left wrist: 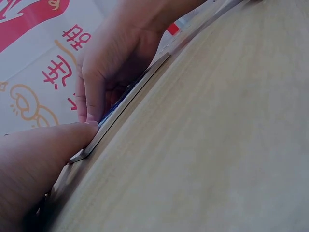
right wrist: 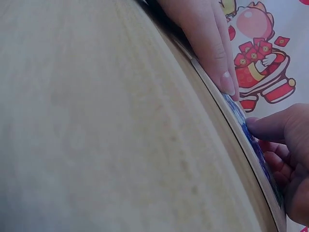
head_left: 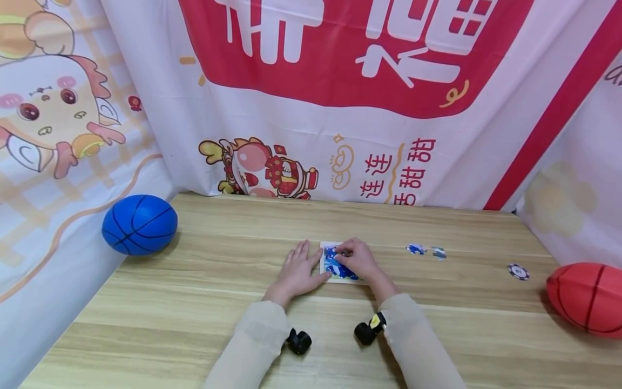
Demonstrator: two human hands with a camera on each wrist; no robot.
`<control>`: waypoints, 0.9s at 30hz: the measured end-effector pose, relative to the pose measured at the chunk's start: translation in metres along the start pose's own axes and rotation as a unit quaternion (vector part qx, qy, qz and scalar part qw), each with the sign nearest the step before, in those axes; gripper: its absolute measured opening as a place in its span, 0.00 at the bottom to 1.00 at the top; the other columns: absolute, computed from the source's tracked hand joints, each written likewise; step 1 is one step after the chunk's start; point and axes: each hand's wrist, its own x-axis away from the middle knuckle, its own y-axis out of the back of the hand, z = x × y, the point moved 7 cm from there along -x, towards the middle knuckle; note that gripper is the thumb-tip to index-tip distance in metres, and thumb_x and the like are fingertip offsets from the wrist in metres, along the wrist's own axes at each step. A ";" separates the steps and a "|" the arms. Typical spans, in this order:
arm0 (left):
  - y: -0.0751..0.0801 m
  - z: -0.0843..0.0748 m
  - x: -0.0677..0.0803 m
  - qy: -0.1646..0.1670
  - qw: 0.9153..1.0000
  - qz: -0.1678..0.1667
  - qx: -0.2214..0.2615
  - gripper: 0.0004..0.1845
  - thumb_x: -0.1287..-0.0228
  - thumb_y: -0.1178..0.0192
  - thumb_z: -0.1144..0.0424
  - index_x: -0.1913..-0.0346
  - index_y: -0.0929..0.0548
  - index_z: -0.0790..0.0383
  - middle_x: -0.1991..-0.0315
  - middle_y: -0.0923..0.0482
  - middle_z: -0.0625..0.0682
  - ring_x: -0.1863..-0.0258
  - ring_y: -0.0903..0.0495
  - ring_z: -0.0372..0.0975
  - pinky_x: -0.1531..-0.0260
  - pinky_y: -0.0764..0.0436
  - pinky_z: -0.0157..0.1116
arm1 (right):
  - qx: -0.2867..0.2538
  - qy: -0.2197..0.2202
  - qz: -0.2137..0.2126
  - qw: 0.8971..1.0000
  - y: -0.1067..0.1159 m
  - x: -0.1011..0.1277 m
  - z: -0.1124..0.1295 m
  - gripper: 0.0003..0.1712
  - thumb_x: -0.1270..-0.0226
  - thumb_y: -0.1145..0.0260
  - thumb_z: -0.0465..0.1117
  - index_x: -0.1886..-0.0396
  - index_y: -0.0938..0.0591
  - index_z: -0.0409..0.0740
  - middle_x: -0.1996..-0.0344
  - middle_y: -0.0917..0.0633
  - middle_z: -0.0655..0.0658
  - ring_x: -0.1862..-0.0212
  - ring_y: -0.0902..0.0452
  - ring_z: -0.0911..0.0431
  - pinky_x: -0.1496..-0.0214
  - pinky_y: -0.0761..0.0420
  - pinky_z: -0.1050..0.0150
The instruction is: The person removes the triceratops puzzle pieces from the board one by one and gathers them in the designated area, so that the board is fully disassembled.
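Lying flat at the table's (head_left: 194, 324) centre, the small puzzle board (head_left: 335, 265) sits between both hands. The left hand (head_left: 297, 272), fingers straight and together, rests at its 9 o'clock edge, thumb touching the frame. The right hand (head_left: 358, 259) covers its 3 o'clock side, curled fingertips pressing a piece into the blue picture. Its long axis cannot be told. Two loose pieces (head_left: 425, 250) lie well off toward 3 o'clock.

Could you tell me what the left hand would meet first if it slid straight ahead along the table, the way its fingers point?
Probably nothing on the table: the left hand points toward the backdrop banner, passing beside the puzzle board.
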 end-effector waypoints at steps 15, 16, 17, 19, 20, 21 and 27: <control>-0.002 0.002 -0.002 0.005 1.000 0.003 -0.003 0.37 0.45 0.56 0.36 0.36 0.42 0.53 0.35 0.60 0.63 0.36 0.63 0.49 0.41 0.60 0.45 | 0.003 -0.050 -0.020 0.999 -0.005 -0.003 0.001 0.05 0.51 0.35 0.33 0.72 0.21 0.39 0.71 0.25 0.46 0.65 0.31 0.53 0.59 0.30 0.59; -0.002 0.002 -0.002 0.005 1.000 0.003 -0.003 0.37 0.45 0.56 0.36 0.36 0.43 0.53 0.35 0.60 0.63 0.36 0.63 0.49 0.41 0.60 0.45 | 0.000 -0.052 -0.020 0.998 -0.006 -0.003 0.001 0.05 0.51 0.35 0.32 0.72 0.22 0.40 0.72 0.25 0.46 0.66 0.31 0.53 0.59 0.30 0.59; -0.002 0.002 -0.002 0.005 1.000 0.003 -0.003 0.37 0.45 0.56 0.36 0.36 0.43 0.53 0.35 0.60 0.63 0.36 0.63 0.49 0.41 0.60 0.45 | -0.003 -0.053 -0.019 0.998 -0.007 -0.004 0.000 0.05 0.51 0.35 0.32 0.72 0.22 0.40 0.72 0.24 0.46 0.66 0.31 0.53 0.60 0.30 0.60; -0.002 0.002 -0.001 0.005 1.000 0.002 -0.004 0.37 0.45 0.56 0.36 0.36 0.42 0.53 0.35 0.59 0.63 0.36 0.63 0.49 0.41 0.60 0.45 | -0.008 -0.054 -0.019 0.998 -0.007 -0.004 0.001 0.05 0.51 0.35 0.31 0.72 0.23 0.40 0.74 0.23 0.47 0.67 0.30 0.54 0.61 0.29 0.60; -0.002 0.002 -0.001 0.004 1.000 0.002 -0.003 0.37 0.45 0.56 0.36 0.36 0.42 0.53 0.35 0.59 0.63 0.36 0.63 0.49 0.41 0.60 0.45 | -0.011 -0.055 -0.020 0.998 -0.007 -0.004 0.001 0.05 0.51 0.35 0.31 0.73 0.23 0.40 0.74 0.23 0.48 0.68 0.30 0.54 0.61 0.29 0.60; -0.001 0.002 -0.001 0.005 1.000 0.002 -0.004 0.37 0.45 0.56 0.36 0.36 0.42 0.53 0.35 0.59 0.63 0.36 0.63 0.49 0.41 0.60 0.45 | -0.012 -0.053 -0.021 0.998 -0.007 -0.004 0.001 0.05 0.51 0.35 0.31 0.73 0.23 0.40 0.75 0.23 0.48 0.69 0.30 0.55 0.62 0.29 0.61; -0.001 0.002 -0.001 0.005 1.000 0.005 -0.001 0.37 0.45 0.55 0.36 0.36 0.42 0.53 0.35 0.59 0.63 0.36 0.63 0.48 0.41 0.60 0.45 | -0.017 -0.053 -0.034 0.998 -0.007 -0.004 0.002 0.08 0.51 0.35 0.31 0.71 0.25 0.40 0.77 0.23 0.49 0.71 0.31 0.56 0.65 0.30 0.62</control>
